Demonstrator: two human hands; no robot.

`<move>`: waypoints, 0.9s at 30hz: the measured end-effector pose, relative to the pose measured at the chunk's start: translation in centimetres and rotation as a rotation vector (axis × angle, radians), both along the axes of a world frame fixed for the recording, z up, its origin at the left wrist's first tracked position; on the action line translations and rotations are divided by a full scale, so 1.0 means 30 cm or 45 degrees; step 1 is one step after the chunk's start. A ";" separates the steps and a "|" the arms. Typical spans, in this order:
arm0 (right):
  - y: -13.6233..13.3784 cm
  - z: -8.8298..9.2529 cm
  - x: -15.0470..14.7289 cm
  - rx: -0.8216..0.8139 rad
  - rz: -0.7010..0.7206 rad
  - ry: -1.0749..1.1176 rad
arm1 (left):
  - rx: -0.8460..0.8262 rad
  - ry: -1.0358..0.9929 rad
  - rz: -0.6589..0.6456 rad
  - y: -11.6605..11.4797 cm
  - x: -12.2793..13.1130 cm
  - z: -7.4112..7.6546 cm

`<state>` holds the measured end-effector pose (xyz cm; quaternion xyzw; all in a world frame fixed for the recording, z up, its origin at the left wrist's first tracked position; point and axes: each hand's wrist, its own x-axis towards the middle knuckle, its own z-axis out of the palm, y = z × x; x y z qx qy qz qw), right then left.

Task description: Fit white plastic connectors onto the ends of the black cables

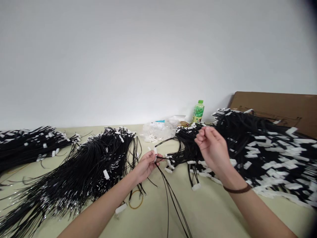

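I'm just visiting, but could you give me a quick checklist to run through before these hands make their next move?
1. Left hand has hold of the white connector: ok, it is between the fingers.
2. Right hand free: cannot tell; its fingers are curled together and could hide something small.
3. Far ends of the held black wires visible: not ok, they run out of the picture's bottom edge.
4. Bottle capped: ok, the green cap is on.
5. Yellow ring off the hands: ok, it lies on the table.

Black cables (pixel 99 162) with white connectors (pixel 106 174) at eight and four o'clock; pale green tabletop (pixel 151 216) at six; brown cardboard (pixel 272 100) at three.
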<state>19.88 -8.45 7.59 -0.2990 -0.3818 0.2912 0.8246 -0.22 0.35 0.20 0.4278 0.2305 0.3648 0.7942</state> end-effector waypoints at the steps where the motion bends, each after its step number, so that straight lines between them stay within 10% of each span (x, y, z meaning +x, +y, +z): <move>1: -0.003 0.009 0.018 0.015 -0.094 0.003 | 0.010 0.005 0.004 0.000 0.001 0.001; 7: -0.026 -0.024 -0.009 0.188 -0.872 -1.189 | 0.033 0.010 -0.029 -0.009 0.003 0.003; 11: -0.009 -0.095 -0.086 0.304 -0.939 -1.894 | 0.079 0.013 -0.102 -0.013 0.004 -0.002; 27: 0.021 -0.157 -0.104 0.307 -0.837 -1.953 | 0.135 0.026 -0.181 -0.016 0.007 -0.003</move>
